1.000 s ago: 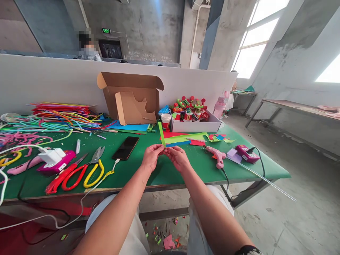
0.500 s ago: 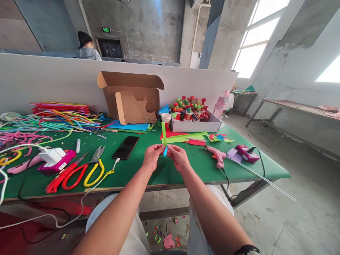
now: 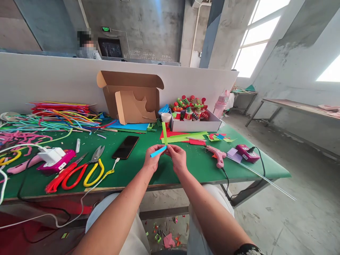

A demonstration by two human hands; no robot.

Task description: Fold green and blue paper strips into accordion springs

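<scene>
Blue strip (image 3: pixel 158 151), green strip (image 3: pixel 165 132) pinched; no writing legible.

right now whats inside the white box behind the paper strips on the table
The white box holds a crowd of small red, green and orange craft figures poking above its rim. Its front wall hides their lower parts and the box floor.

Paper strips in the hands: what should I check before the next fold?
1. Both hands grip the strips: left hand and right hand pinch where they meet. Ok.
2. Blue strip and green strip cross: blue points left, green points up. Ok.
3. Crossing squared up: hidden by fingers. Cannot tell.
4. Glue gun away from hands: lies apart, to the right. Ok.
5. Scissors out of reach: far left. Ok.
</scene>
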